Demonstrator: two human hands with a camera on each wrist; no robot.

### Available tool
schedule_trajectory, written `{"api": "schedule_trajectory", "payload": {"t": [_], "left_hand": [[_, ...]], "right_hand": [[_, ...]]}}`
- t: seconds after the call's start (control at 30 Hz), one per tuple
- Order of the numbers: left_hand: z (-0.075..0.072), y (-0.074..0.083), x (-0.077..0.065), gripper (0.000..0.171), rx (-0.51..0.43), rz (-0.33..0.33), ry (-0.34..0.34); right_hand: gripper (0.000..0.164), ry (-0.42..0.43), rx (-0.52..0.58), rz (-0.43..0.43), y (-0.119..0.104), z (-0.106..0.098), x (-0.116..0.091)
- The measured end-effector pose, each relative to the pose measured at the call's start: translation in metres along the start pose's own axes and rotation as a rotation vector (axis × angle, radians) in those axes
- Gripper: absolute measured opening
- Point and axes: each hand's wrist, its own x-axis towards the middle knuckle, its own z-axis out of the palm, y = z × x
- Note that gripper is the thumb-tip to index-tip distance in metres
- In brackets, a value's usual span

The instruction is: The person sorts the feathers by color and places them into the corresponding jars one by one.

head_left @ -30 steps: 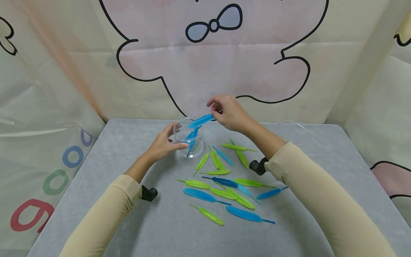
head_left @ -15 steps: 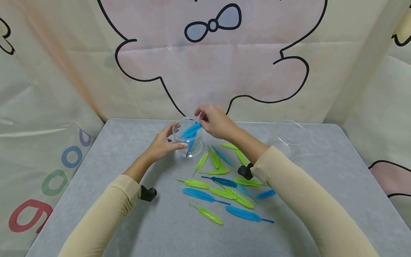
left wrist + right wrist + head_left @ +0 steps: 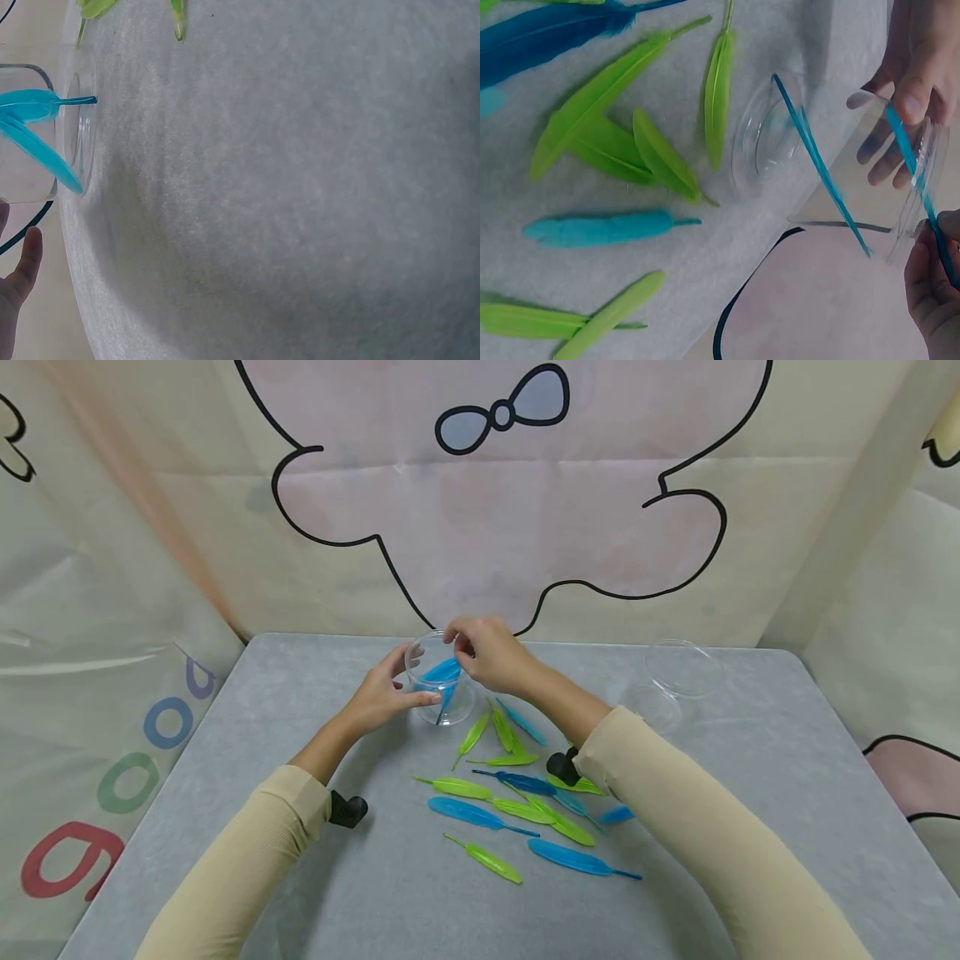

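Observation:
My left hand (image 3: 378,697) grips a clear plastic cup (image 3: 461,710) near the back of the table, thumb on the near side and fingers around the far side. Blue feathers (image 3: 37,154) are inside the cup, one reaching its bottom. At the cup's mouth, my right hand (image 3: 491,653) pinches another blue feather (image 3: 903,142) by its quill; the vane lies inside the rim. Closest to the hands on the table are green feathers (image 3: 471,739) and a light blue feather (image 3: 522,722).
A second clear cup (image 3: 684,668) stands at the back right. Several green and blue feathers lie scattered mid-table, including a blue feather (image 3: 573,858) toward the front. A cartoon-printed sheet (image 3: 600,527) hangs behind the grey table (image 3: 360,893).
My right hand has moved left and slightly down, bringing the blue feather from beside the rim into the cup's mouth. My left hand and the cup have stayed in place.

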Motion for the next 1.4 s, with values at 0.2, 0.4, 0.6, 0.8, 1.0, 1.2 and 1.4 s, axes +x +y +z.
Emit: {"api": "schedule_trajectory", "payload": {"t": [0.2, 0.4, 0.6, 0.8, 1.0, 1.2, 1.4], "left_hand": [[-0.001, 0.000, 0.001, 0.093, 0.001, -0.004, 0.000], [-0.002, -0.001, 0.002, 0.091, -0.004, -0.003, 0.005], [-0.001, -0.002, 0.003, 0.089, -0.006, 0.001, -0.001], [-0.002, -0.002, 0.003, 0.090, 0.003, -0.007, 0.005], [-0.003, -0.002, 0.002, 0.094, 0.010, -0.002, 0.006], [-0.003, -0.003, 0.001, 0.094, 0.017, -0.001, 0.005], [-0.003, -0.002, 0.002, 0.094, 0.025, 0.000, -0.001]], "right_hand": [[0.015, -0.016, -0.001, 0.011, -0.003, 0.005, 0.003], [0.015, -0.023, 0.004, 0.009, -0.001, 0.004, 0.003], [0.017, -0.025, 0.011, 0.019, 0.007, -0.006, -0.005], [0.021, 0.019, 0.033, 0.007, 0.016, -0.026, -0.016], [0.022, 0.028, 0.059, 0.008, 0.032, -0.043, -0.035], [0.025, 0.004, 0.083, 0.022, 0.055, -0.049, -0.071], [0.026, -0.014, 0.079, 0.033, 0.073, -0.053, -0.113]]}}
